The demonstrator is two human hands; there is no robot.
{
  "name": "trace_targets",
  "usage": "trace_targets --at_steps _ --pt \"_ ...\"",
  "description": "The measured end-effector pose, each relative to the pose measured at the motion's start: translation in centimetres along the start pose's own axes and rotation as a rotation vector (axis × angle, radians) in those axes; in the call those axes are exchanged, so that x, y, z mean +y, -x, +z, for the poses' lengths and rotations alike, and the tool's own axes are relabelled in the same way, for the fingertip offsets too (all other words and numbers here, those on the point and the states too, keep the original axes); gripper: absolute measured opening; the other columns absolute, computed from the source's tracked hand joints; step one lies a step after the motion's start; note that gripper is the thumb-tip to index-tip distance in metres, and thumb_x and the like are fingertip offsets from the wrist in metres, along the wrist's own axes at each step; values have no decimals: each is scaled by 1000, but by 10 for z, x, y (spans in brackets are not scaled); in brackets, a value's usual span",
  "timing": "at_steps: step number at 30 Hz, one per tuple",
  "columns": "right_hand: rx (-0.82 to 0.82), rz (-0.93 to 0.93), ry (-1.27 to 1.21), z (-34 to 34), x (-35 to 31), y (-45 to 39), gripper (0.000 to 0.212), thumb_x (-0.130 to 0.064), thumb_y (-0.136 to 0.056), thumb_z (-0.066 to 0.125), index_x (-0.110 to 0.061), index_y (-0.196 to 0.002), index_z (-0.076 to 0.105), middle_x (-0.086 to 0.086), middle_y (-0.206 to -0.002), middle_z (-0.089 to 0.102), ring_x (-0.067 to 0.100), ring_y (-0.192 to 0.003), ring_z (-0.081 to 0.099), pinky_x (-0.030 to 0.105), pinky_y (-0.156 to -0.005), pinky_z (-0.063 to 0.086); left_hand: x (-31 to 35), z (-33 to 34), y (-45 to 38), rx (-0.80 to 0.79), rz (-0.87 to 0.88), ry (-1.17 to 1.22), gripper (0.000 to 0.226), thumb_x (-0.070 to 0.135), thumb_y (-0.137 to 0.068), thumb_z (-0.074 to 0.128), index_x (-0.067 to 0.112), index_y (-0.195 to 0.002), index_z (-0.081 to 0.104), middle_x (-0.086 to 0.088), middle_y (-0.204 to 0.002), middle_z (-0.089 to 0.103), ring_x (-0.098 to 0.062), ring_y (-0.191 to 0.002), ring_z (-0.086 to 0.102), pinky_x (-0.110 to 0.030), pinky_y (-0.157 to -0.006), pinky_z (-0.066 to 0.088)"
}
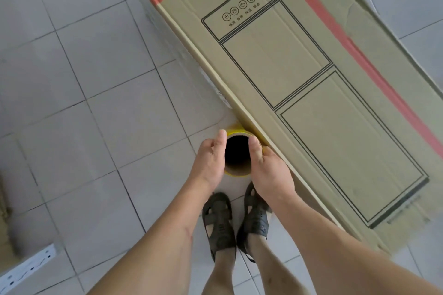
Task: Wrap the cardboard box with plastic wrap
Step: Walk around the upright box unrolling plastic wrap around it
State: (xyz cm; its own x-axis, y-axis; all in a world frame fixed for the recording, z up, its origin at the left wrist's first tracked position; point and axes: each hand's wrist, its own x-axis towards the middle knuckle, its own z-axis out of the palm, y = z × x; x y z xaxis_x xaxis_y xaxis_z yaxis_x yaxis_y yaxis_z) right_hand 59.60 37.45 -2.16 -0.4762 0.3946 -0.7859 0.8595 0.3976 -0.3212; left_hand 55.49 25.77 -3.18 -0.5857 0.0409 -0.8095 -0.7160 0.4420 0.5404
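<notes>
A long cardboard box [299,79] lies flat on the grey tiled floor [84,103]. Against its near edge, the left hand [211,163] and right hand [268,170] hold the upright plastic wrap roll [237,151], fingers clamped round it. A white power strip [26,268] lies well left of the box.

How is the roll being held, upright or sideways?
Upright: the roll shows its dark hollow core from above, gripped by the left hand and right hand.

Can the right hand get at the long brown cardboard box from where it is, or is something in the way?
Probably yes. The right hand grips the yellow-rimmed plastic wrap roll right beside the long brown cardboard box, with nothing between them. But it would have to let go of the roll, which the left hand also holds.
</notes>
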Motion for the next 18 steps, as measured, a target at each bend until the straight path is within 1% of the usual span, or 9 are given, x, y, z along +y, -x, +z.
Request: trace_targets --at_steps 1,3,4,6,7,9,13,16,18 --pt "-29 32 -142 2 3 -3 81 -83 -85 15 -18 -106 57 7 -88 66 27 -79 67 45 -78 57 1 0 -5 -12 -5 -29 70 70 -100 31 16 -140 51 4 -122 59 -13 -112 53 -24 -89 42" --pt "-104 65 -333 5 5 -5 78 -82 -86 21 -17 -111 56 7 -80 63 20 -60 63 37 -66 59 -1 3 -7 -29 5 -35 93 88 -85 30 23 -150 43 -1 -143 57 -21 -130 53 -36 -109 43" --pt "-111 57 -355 5 8 -4 78 -82 -86 21 -17 -113 55 7 -80 62 20 -60 62 37 -66 58 -5 5 -9 -33 17 -17 98 91 -80 30 28 -156 38 1 -155 50 -21 -141 47 -42 -118 39" --pt "-71 15 -287 5 13 -1 85 -85 -83 16 -18 -118 54 8 -91 65 27 -79 65 47 -82 57 -12 11 -7 -55 35 18 91 88 -83 29 36 -157 37 7 -161 43 -17 -148 40 -44 -124 32" --pt "-43 1 -221 4 15 2 86 -84 -83 13 -18 -122 53 8 -98 66 30 -91 65 50 -89 53 -16 13 -3 -58 37 34 90 90 -81 29 39 -154 42 8 -159 47 -17 -146 43 -44 -123 34" --pt "0 -17 -82 -4 17 9 81 -78 -89 9 -21 -126 53 3 -104 64 30 -104 61 44 -91 48 -26 17 4 -52 -6 106 94 98 -71 30 43 -144 52 7 -149 58 -17 -138 52 -45 -118 42" --pt "-3 -66 201 -15 23 16 68 -64 -99 7 -25 -133 51 5 -111 61 31 -109 58 40 -84 45 -45 26 19 -113 -115 187 73 81 -93 29 34 -145 50 0 -140 61 -22 -128 60 -46 -101 57" --pt "23 -39 133 -16 32 14 76 -70 -95 9 -17 -121 56 5 -104 62 31 -103 60 41 -84 46 -43 37 21 -31 -44 185 77 80 -93 30 34 -154 41 6 -154 50 -17 -144 46 -44 -121 38" --pt "-11 -33 4 -12 38 12 88 -79 -88 8 -15 -124 56 10 -108 66 32 -107 61 44 -92 48 -35 44 21 28 24 148 62 61 -106 28 32 -161 30 17 -159 34 -4 -148 29 -31 -126 21"
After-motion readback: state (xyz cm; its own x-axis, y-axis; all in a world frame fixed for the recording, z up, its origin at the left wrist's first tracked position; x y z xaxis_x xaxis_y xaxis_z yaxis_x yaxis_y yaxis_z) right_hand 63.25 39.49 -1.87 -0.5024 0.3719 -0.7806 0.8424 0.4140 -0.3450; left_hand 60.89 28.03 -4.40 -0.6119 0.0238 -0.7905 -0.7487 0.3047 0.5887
